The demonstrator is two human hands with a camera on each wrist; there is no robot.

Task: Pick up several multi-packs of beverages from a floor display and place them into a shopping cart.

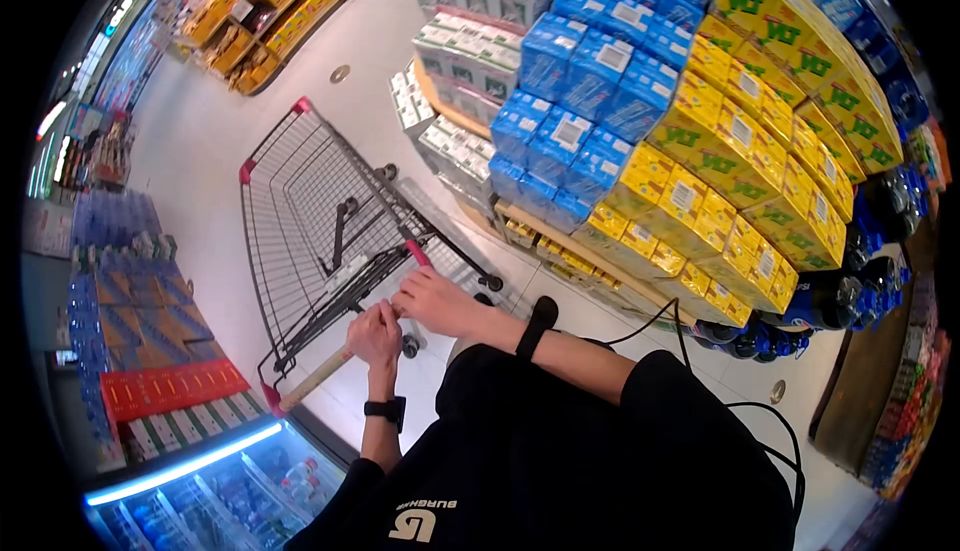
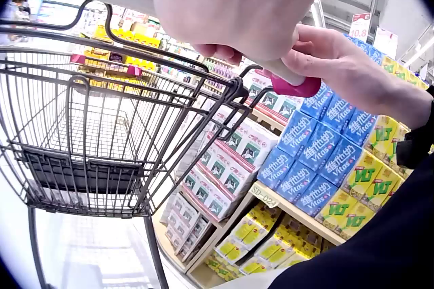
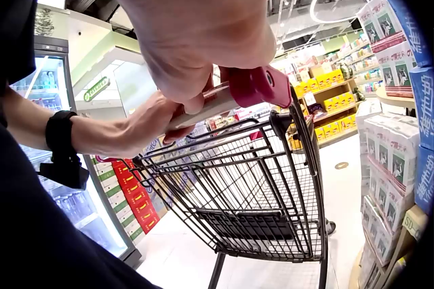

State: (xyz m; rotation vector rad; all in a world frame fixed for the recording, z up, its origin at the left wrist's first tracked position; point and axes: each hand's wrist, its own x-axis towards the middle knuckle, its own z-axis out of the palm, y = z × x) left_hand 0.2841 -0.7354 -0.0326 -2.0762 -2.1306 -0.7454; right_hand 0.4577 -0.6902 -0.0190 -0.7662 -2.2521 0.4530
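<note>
Nearest to you, your black T-shirt (image 1: pixel 600 441) filled the bottom of the head view, white lettering and all, with a loop of black cable (image 1: pixel 797 461) beside it. And there were the wrists: a black watch (image 1: pixel 385 410) on the left, a black band (image 1: pixel 538 328) on the right!

Now the grip: your left hand (image 1: pixel 373 333) had its fingers curled round the pale handle (image 1: pixel 318 379), and right alongside, your right hand (image 1: pixel 437 301) grasped that same bar just short of its red end cap (image 1: pixel 416 253). Both hands clasped it, close together, well towards the right end!

Just beyond lay the wire shopping cart (image 1: pixel 262 241), ahead of you and to the left, standing on the pale tiled floor (image 1: pixel 190 166), its front corners tipped in red.

To your right, what a wall of drinks: yellow VLT packs (image 1: pixel 715 156), then blue Vitasoy packs (image 1: pixel 590 76), then white cartons (image 1: pixel 478 56), stacked on wooden shelving. On your left glowed a lit chiller (image 1: pixel 185 463), stacked boxes behind it with a red strip (image 1: pixel 175 391) across them. And far across the aisle, a wooden shelf unit (image 1: pixel 268 39) held rows of yellow goods!
</note>
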